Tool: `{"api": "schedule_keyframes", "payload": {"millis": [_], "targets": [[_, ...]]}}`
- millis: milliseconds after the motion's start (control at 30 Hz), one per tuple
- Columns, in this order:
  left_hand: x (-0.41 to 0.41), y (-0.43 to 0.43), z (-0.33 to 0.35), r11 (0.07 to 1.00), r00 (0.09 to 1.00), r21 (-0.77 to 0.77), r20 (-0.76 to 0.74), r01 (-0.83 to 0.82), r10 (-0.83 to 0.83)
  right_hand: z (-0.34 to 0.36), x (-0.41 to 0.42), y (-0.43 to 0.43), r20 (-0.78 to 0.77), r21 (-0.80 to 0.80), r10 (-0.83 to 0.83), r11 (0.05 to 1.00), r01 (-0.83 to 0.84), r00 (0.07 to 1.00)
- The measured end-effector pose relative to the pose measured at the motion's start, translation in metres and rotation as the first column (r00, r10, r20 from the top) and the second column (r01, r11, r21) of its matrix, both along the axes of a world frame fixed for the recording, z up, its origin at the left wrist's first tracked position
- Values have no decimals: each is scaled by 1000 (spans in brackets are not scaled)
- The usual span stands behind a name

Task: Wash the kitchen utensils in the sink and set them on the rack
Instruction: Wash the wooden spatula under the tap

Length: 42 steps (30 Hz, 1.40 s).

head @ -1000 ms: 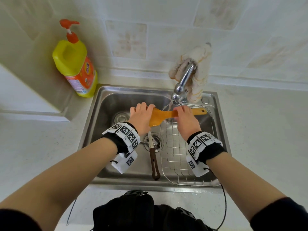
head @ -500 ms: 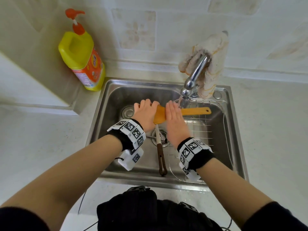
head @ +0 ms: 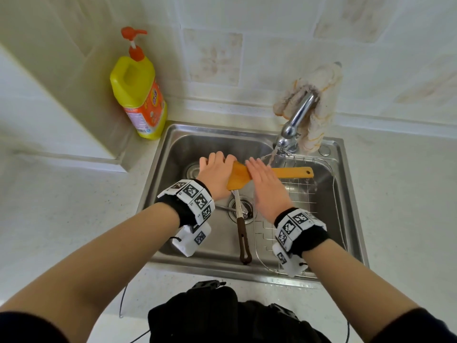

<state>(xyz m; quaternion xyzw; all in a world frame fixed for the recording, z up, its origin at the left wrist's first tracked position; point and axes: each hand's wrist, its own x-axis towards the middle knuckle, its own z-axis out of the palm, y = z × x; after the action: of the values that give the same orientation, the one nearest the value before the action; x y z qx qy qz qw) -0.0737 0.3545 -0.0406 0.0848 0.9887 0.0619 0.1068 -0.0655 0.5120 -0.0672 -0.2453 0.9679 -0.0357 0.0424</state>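
Sink (head: 210, 142) holds rack (head: 296, 191), utensil (head: 243, 241); left hand (head: 215, 173) grips spatula (head: 291, 172), right hand (head: 268, 186) flat on it.

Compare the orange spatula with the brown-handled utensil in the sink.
The orange spatula is held above the floor of the sink, gripped by the left hand with the right hand flat on it; the brown-handled utensil lies untouched on that floor over the drain. The spatula runs crosswise; the utensil's handle points toward the person. Both are long-handled.

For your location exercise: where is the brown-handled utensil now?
Head view: the brown-handled utensil lies on the sink floor, centre, metal end over the drain, left of the wire rack.
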Motion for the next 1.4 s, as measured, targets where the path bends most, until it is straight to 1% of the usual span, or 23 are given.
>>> {"api": "schedule_keyframes", "payload": {"millis": [133, 200, 233, 300, 367, 433, 500, 533, 600, 700, 767, 800, 900, 933, 967, 1067, 1100, 1133, 1200, 1233, 1267, 1333, 1400], "targets": [[8, 4, -4, 994, 990, -95, -123, 54, -66, 2, -8, 21, 17, -27, -187, 982, 187, 982], [6, 9, -5, 990, 979, -123, -182, 65, -87, 6, -8, 2, 17, -49, -125, 991, 126, 992], [5, 10, -5, 990, 976, -125, -202, 63, -87, 8, -8, -9, 18, -103, -84, 991, 85, 996], [1, 9, -3, 989, 971, -129, -221, 67, -95, 13, -10, -20, 26, -184, -62, 981, 66, 998], [-1, 5, -3, 985, 966, -150, -231, 81, -115, 12, -15, -5, 37, -134, -43, 990, 48, 998], [-1, 1, -6, 983, 964, -158, -234, 92, -128, 7, -16, 25, 58, -47, -87, 995, 90, 995], [-1, 1, -10, 983, 967, -153, -215, 104, -135, 5, -14, 45, 73, 26, -184, 983, 182, 980], [-2, 2, -11, 984, 971, -147, -202, 102, -131, 5, -13, 43, 66, 43, -202, 979, 199, 977], [-7, 5, -9, 988, 978, -122, -172, 97, -117, 4, -12, 23, 35, 23, -146, 989, 145, 989], [-14, 14, -3, 996, 989, -57, -127, 65, -72, 6, -9, -1, -24, -81, -66, 995, 64, 998], [-15, 18, -2, 999, 999, 2, -43, 34, -33, 6, -10, 16, -32, -47, -72, 996, 70, 997], [-14, 18, -3, 1000, 1000, 24, 10, 19, -19, 5, -11, 30, -19, -9, -110, 994, 110, 994], [-15, 12, -3, 998, 987, 63, 161, -28, 18, 2, -8, 53, 43, 77, -341, 938, 337, 939], [-16, 10, -3, 996, 981, 77, 194, -47, 31, 2, -7, 46, 37, 99, -350, 933, 345, 936], [-17, 7, -2, 994, 975, 89, 216, -66, 45, 2, -6, 34, 23, 95, -305, 949, 302, 952], [-21, -2, 3, 992, 966, 83, 248, -92, 68, -1, 0, 5, 33, 25, -87, 996, 86, 996], [-20, -5, 4, 994, 965, 65, 253, -83, 64, -1, 0, 8, 47, 31, -73, 997, 71, 996], [-20, -7, 4, 997, 966, 45, 254, -69, 56, 0, -1, 17, 79, 32, -128, 992, 126, 989], [-20, -9, 4, 999, 969, 11, 245, -40, 36, -3, -2, 44, 134, 44, -325, 946, 322, 936], [-20, -9, 4, 1000, 971, -1, 239, -27, 27, -3, -1, 52, 137, 69, -387, 922, 381, 912], [-21, -7, 4, 1000, 973, -8, 230, -19, 21, -4, 1, 52, 124, 79, -398, 917, 391, 909], [-23, -5, 6, 1000, 976, -12, 217, -21, 24, -6, 2, 31, 87, 67, -260, 965, 255, 962], [-24, -7, 7, 999, 978, -15, 206, -32, 35, -6, 1, 9, 119, -33, -141, 989, 146, 983]]}}
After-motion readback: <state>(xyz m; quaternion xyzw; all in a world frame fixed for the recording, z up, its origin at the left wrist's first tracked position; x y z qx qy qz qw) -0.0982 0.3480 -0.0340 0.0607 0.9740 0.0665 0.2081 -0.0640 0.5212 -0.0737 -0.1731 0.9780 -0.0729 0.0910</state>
